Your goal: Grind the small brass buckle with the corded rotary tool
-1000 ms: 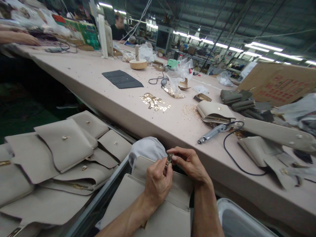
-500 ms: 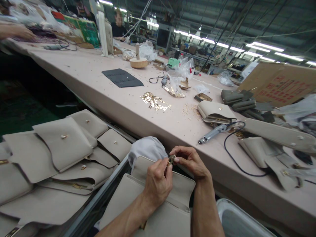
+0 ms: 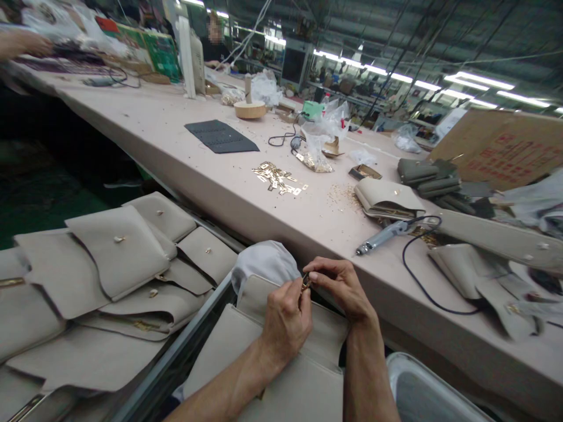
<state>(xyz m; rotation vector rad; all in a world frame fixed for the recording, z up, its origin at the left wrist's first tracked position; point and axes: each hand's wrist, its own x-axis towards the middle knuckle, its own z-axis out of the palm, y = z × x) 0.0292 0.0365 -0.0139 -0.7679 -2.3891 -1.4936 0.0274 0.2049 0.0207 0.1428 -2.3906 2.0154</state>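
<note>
1. Work table (image 3: 185, 140): long, pale pink, running from near right to far left. On it lie a dark grey panel (image 3: 221, 136), a scatter of gold metal plates (image 3: 278, 178) and a corded hand tool (image 3: 387, 234).
2. Stack of beige bag flaps (image 3: 109, 264): near left, each with a small metal stud.
3. Beige bag (image 3: 281, 351): near centre, below both hands, with a white cloth (image 3: 264, 265) just beyond it.
4. Left hand (image 3: 288, 319) and right hand (image 3: 341, 284): fingertips together, pinching a small gold clasp (image 3: 305, 282) above the bag's flap.
5. Judgement: hardware fitting in progress; next move calls for steady alignment of the clasp on the flap.
6. Clasp: tiny, brassy, mostly hidden by fingers.
</note>
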